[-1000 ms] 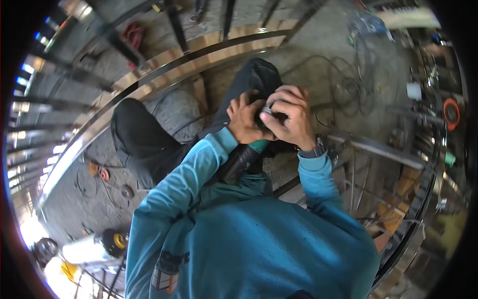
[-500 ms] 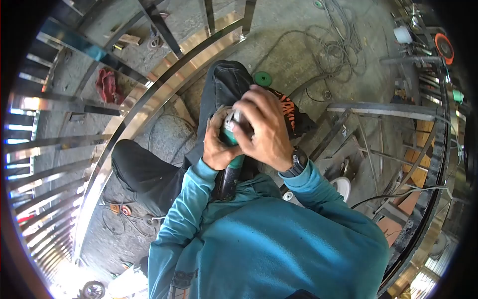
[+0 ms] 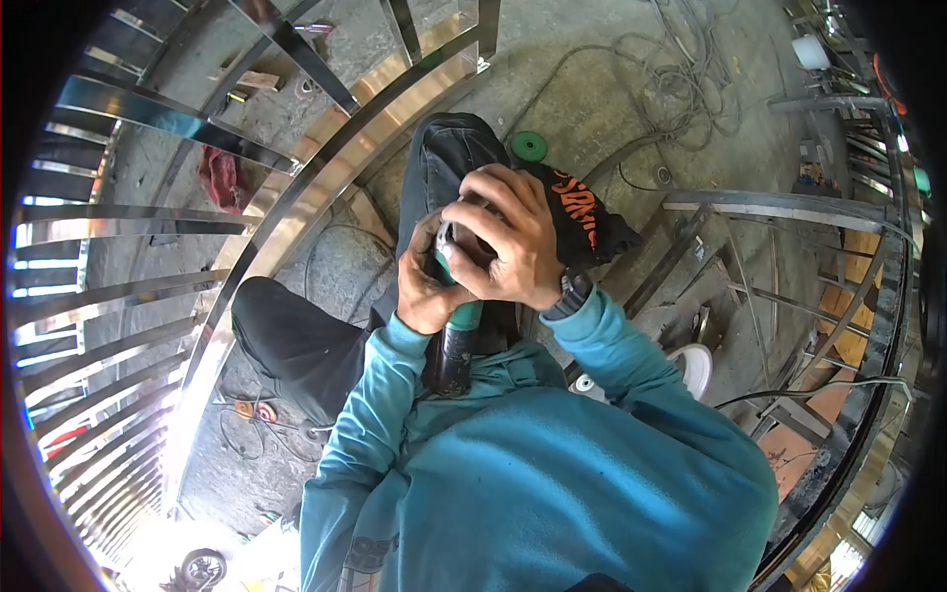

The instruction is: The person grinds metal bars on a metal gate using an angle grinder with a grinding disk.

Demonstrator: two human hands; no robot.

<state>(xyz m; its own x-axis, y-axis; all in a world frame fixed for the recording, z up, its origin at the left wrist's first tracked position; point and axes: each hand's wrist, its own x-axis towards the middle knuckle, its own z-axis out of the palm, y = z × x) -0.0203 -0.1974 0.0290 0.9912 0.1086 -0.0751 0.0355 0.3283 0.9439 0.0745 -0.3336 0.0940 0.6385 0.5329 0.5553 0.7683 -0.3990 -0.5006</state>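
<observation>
An angle grinder (image 3: 455,357) with a green and black body lies in my lap, its rear end against my shirt and its head pointing away from me. My left hand (image 3: 424,288) is closed around the grinder's head from the left. From above and the right, my right hand (image 3: 518,242) curls its fingers over the spindle end of the head, its thumb pressed near a pale metal part. What lies under those right fingers is hidden. A green disc (image 3: 529,147) rests on the floor just beyond my knee.
A curved shiny metal frame with bars (image 3: 326,153) sweeps around my left side. Tangled cable (image 3: 681,104) lies on the concrete ahead. To my right stand a dark metal frame (image 3: 779,205) and a white round disc (image 3: 693,369). A red cloth (image 3: 223,180) lies beyond the bars.
My right hand has moved slightly left and closed its fingers further over the grinder's head. The left hand keeps its hold. The view has shifted a little.
</observation>
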